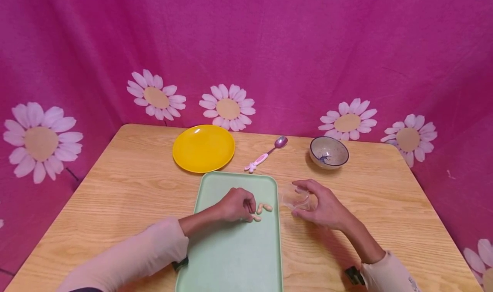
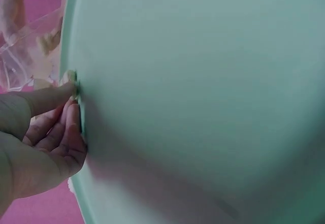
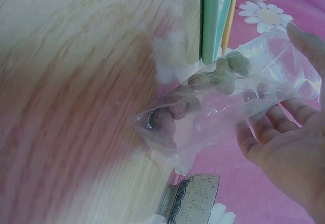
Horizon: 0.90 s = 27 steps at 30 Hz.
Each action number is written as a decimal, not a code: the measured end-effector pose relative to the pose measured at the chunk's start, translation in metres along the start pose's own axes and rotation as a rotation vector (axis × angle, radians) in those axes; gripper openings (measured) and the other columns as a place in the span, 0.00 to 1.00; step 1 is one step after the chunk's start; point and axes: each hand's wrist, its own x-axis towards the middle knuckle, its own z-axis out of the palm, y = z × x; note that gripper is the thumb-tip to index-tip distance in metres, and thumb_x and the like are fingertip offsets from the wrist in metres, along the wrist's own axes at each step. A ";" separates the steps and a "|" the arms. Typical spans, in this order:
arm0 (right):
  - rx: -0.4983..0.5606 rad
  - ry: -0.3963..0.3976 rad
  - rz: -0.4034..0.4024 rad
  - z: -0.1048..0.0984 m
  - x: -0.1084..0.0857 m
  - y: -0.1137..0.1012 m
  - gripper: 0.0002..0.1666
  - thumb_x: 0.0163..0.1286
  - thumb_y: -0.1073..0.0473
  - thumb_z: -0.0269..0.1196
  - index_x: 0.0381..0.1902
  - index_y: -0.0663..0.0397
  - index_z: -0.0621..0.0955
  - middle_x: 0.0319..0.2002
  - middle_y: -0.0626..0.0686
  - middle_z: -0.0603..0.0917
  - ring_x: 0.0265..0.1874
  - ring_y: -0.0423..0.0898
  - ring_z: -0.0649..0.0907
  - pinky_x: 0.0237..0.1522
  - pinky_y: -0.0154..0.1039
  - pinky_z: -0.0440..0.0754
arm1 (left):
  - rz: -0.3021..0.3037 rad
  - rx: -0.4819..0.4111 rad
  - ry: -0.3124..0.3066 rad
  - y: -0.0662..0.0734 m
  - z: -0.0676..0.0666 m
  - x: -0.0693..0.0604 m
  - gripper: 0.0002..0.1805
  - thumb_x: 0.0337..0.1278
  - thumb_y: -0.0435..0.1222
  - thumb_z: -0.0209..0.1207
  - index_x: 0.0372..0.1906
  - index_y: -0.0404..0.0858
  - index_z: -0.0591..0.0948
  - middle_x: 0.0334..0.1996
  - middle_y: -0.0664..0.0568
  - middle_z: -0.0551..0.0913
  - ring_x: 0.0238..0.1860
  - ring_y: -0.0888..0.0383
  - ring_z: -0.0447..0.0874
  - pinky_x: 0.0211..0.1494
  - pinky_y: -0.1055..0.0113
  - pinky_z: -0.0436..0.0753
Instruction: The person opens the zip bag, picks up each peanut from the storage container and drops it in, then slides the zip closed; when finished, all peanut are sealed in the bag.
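Observation:
My left hand is over the pale green tray, its thumb and fingertips pinching a peanut close to the tray's surface. Two more peanuts, one slanting and one lengthwise, lie just right of those fingers, near the tray's right rim. Beside that rim, my right hand curls its thumb and fingers round a clear plastic bag. Several peanuts show through the plastic in the right wrist view. Part of the bag is hidden behind the right fingers.
Behind the tray stands a yellow plate. A spoon with a pink rabbit handle lies to its right, and a speckled bowl is at the back right. A pink flowered cloth hangs behind the wooden table.

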 end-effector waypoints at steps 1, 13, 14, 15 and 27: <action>0.002 -0.001 0.001 0.000 0.000 0.000 0.40 0.50 0.50 0.74 0.60 0.51 0.73 0.51 0.52 0.80 0.53 0.54 0.80 0.55 0.58 0.75 | 0.019 0.005 0.005 0.000 0.001 0.000 0.07 0.39 0.28 0.72 0.25 0.36 0.83 0.19 0.52 0.81 0.28 0.61 0.74 0.29 0.74 0.74; 0.010 -0.009 0.002 -0.001 0.000 0.000 0.41 0.49 0.50 0.74 0.61 0.52 0.73 0.51 0.51 0.80 0.53 0.53 0.79 0.55 0.58 0.75 | -0.002 -0.032 -0.109 0.006 -0.012 0.000 0.06 0.43 0.28 0.70 0.27 0.37 0.84 0.22 0.54 0.83 0.28 0.62 0.76 0.32 0.73 0.77; 0.011 -0.006 0.000 -0.001 0.000 0.000 0.41 0.49 0.51 0.75 0.60 0.52 0.73 0.51 0.51 0.80 0.53 0.53 0.79 0.55 0.58 0.75 | -0.002 -0.040 -0.119 0.007 -0.013 0.000 0.06 0.43 0.28 0.70 0.28 0.37 0.84 0.23 0.54 0.83 0.28 0.62 0.77 0.32 0.72 0.78; 0.013 -0.005 0.001 -0.001 0.000 0.000 0.41 0.49 0.51 0.75 0.60 0.52 0.73 0.50 0.51 0.80 0.52 0.53 0.80 0.55 0.58 0.75 | -0.004 -0.046 -0.125 0.009 -0.015 0.000 0.05 0.44 0.28 0.69 0.29 0.37 0.84 0.24 0.54 0.84 0.28 0.62 0.77 0.33 0.72 0.78; 0.012 0.007 -0.006 0.001 -0.001 0.000 0.40 0.48 0.51 0.75 0.60 0.50 0.73 0.51 0.50 0.80 0.52 0.51 0.80 0.54 0.56 0.77 | -0.015 -0.118 -0.064 0.041 -0.021 0.017 0.03 0.51 0.30 0.66 0.32 0.39 0.85 0.27 0.52 0.85 0.26 0.55 0.80 0.31 0.69 0.81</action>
